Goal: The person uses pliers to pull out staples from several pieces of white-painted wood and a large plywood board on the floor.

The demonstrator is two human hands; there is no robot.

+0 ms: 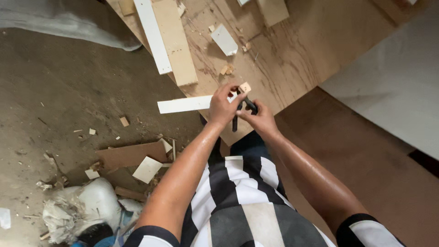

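My left hand [222,106] pinches a small pale wood block [245,87] between thumb and fingers, just above the front corner of a plywood worktop [283,55]. My right hand [261,120] grips a dark tool with two black handles [242,110]; its head meets the block between both hands. Part of the tool is hidden by my fingers. A long white strip [183,104] lies under my left hand, jutting over the worktop's edge.
On the plywood lie a white board [152,36], a tan plank [176,43], a white offcut [224,40] and small wood bits [226,69]. The dirt floor at left holds scraps [132,155] and a torn white bag [82,208]. A white panel [393,77] stands right.
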